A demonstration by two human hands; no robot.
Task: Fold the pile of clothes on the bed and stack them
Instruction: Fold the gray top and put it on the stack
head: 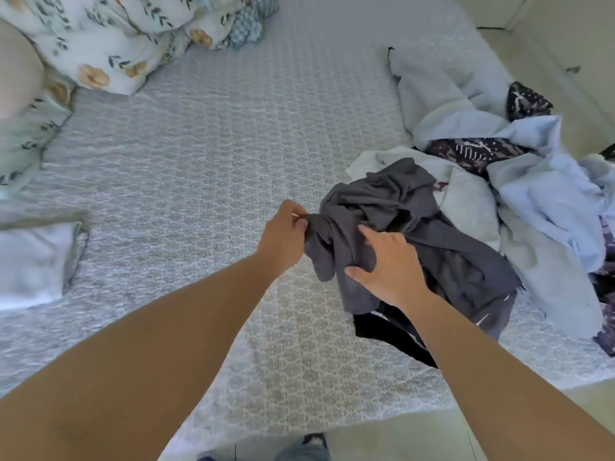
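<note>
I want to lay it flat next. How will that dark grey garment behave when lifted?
Probably floppy: the dark grey garment bunches where the left hand pinches it. Likely light, since the pinch raises an edge. It may drag the clothes pile it lies on.

Matt grey cloth garment, quilted bedspread

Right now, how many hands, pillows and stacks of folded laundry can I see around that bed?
Hands: 2, the left hand pinching and the right hand gripping the dark grey garment
Floral pillows: at least 2, bunched together
Folded white stacks: 1
Unfolded pile: 1
Total: 6
</note>
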